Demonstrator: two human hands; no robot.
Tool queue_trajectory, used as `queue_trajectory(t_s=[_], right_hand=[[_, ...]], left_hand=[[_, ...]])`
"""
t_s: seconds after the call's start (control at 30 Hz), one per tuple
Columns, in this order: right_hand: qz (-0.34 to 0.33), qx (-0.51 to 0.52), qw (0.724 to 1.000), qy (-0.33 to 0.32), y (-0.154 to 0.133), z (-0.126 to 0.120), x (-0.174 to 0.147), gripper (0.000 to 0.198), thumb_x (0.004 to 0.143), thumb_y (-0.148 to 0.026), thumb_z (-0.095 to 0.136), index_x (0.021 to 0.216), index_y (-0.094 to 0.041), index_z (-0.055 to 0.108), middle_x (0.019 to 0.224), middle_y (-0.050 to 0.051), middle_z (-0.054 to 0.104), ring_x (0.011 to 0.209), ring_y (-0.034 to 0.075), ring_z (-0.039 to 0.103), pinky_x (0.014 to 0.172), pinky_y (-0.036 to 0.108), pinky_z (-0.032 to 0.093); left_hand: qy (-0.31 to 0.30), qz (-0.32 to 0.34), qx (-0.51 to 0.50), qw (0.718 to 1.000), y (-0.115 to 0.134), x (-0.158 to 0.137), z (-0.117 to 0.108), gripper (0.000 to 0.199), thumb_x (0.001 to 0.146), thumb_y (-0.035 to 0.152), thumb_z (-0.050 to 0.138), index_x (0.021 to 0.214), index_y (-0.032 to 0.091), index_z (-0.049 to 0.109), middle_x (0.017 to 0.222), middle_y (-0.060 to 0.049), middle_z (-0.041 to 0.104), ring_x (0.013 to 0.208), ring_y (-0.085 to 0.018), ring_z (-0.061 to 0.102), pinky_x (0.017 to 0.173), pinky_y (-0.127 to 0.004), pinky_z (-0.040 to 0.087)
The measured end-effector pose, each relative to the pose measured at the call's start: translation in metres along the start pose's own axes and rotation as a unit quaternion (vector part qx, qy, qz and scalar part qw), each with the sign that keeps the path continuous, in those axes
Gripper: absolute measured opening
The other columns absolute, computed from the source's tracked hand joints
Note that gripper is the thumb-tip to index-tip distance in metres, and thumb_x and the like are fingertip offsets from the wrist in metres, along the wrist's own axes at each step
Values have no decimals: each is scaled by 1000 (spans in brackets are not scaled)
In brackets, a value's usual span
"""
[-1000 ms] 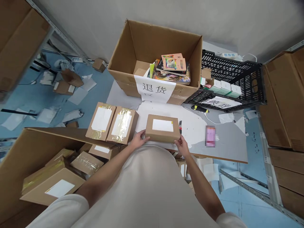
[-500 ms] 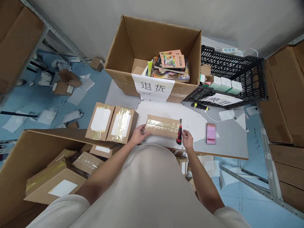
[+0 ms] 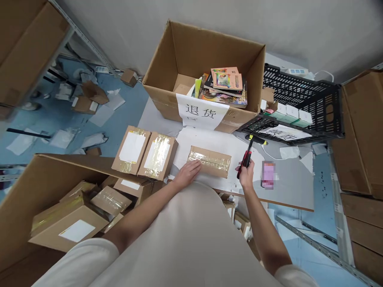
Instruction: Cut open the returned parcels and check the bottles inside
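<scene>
A small cardboard parcel (image 3: 211, 161) lies on the white table (image 3: 287, 183) in front of me, its taped seam facing up. My left hand (image 3: 188, 173) rests flat on its near left corner. My right hand (image 3: 246, 175) is off the table beside the parcel's right end, closed around a red and black box cutter (image 3: 247, 158) that points away from me.
Two taped parcels (image 3: 145, 152) lie left of the one under my hand. A big open carton (image 3: 206, 71) with books and a paper sign stands behind. A black crate (image 3: 302, 105) is at the right, a carton of parcels (image 3: 60, 211) at my lower left. A phone (image 3: 268, 173) lies beside my right hand.
The parcel was turned from label side up to taped side up. My right hand left it, picked the box cutter off the table and lifted it. My left hand stayed on the parcel.
</scene>
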State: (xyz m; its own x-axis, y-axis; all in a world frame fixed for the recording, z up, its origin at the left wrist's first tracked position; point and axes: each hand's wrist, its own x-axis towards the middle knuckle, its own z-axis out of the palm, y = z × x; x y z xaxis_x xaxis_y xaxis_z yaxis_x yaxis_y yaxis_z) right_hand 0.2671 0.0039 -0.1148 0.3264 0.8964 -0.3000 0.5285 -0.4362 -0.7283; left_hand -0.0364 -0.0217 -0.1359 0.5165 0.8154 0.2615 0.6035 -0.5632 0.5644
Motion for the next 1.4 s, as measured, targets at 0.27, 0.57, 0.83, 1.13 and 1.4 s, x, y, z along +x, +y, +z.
queue_trajectory(t_s=[0.27, 0.57, 0.83, 1.13, 1.4], right_hand=[[-360, -327, 802, -347, -109, 13, -16, 58, 91, -18, 39, 145, -34, 27, 122, 7, 60, 102, 22, 61, 82, 32, 46], [-364, -503, 707, -340, -133, 26, -13, 72, 87, -7, 38, 147, -39, 15, 105, 8, 64, 86, 20, 66, 78, 30, 44], [-322, -545, 709, -311, -127, 11, -17, 63, 88, -7, 35, 144, -34, 29, 100, 13, 67, 83, 23, 67, 73, 33, 45], [-225, -546, 762, -266, -59, -99, -16, 74, 78, -2, 41, 141, -41, 35, 86, 8, 67, 66, 19, 65, 64, 29, 43], [-52, -121, 968, -214, 15, -119, -35, 60, 88, -44, 45, 145, -29, 32, 82, 4, 66, 53, 15, 56, 50, 29, 46]], left_hand=[[-55, -26, -61, 996, -11, -4, 15, 44, 90, 8, 31, 127, 20, 52, 131, -10, 56, 133, -19, 40, 110, -48, 36], [-64, -70, -133, 987, -12, 0, 15, 42, 90, 10, 34, 124, 20, 55, 130, -11, 57, 132, -20, 42, 111, -50, 33], [-67, -72, -122, 988, -14, 2, 16, 37, 92, 18, 34, 121, 18, 57, 129, -11, 58, 132, -20, 42, 110, -47, 35], [-58, -82, -116, 988, -13, 3, 20, 36, 91, 19, 36, 119, 19, 58, 125, -12, 61, 128, -23, 46, 109, -52, 36], [-78, -94, -44, 992, 6, 24, -5, 37, 87, 31, 50, 122, 21, 57, 129, -14, 56, 127, -29, 46, 108, -50, 33]])
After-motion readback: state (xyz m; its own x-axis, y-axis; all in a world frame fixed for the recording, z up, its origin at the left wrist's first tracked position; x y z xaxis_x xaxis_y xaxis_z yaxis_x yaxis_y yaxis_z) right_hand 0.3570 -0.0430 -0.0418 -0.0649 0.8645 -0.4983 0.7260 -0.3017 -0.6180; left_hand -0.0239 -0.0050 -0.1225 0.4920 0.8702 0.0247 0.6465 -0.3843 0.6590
